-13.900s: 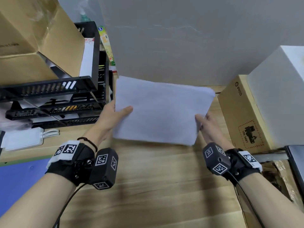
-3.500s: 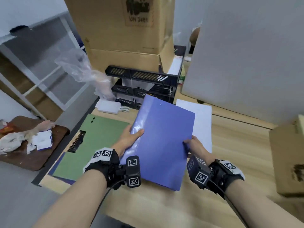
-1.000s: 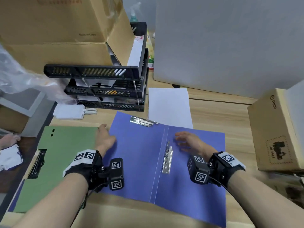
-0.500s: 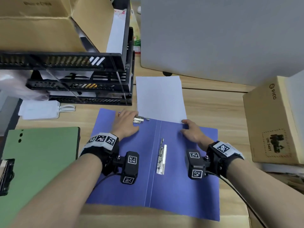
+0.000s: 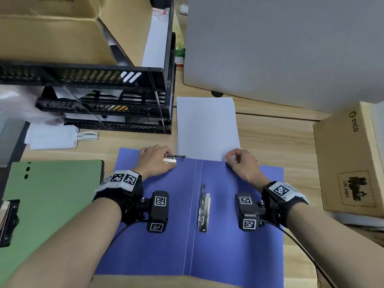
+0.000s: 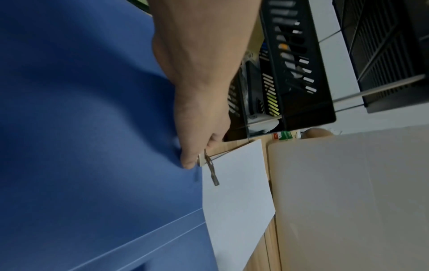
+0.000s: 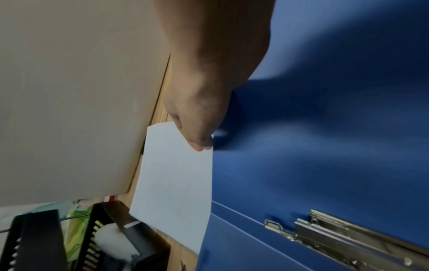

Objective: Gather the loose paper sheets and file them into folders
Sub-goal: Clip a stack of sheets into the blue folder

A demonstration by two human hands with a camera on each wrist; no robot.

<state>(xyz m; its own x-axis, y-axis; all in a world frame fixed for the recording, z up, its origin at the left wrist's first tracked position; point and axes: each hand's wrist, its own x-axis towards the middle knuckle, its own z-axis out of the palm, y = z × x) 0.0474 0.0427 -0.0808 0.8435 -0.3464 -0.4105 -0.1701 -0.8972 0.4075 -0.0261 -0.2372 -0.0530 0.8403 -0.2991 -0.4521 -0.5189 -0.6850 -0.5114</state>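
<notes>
A blue folder (image 5: 228,235) lies open on the wooden desk, with its metal spine clamp (image 5: 204,208) at the middle. The white paper sheets (image 5: 207,129) lie flat just beyond its far edge. My left hand (image 5: 166,157) pinches a metal clip (image 5: 173,159) at the far edge of the folder's left flap; in the left wrist view my left hand (image 6: 197,161) holds the metal clip (image 6: 212,170) beside the paper sheets (image 6: 236,198). My right hand (image 5: 230,157) has curled fingers on the paper's near right corner; in the right wrist view my right hand (image 7: 202,144) pinches the paper sheets (image 7: 176,183).
A green folder (image 5: 54,204) with a clip lies at the left. A black tiered tray (image 5: 104,96) and a cardboard box (image 5: 52,30) stand at the back left, with a white adapter (image 5: 52,137) below them. A grey panel (image 5: 280,48) stands behind and a brown carton (image 5: 349,159) at the right.
My left hand has closed on the metal clip at the folder's far edge. My right hand's fingers have curled onto the paper's corner. The folder and paper lie as before.
</notes>
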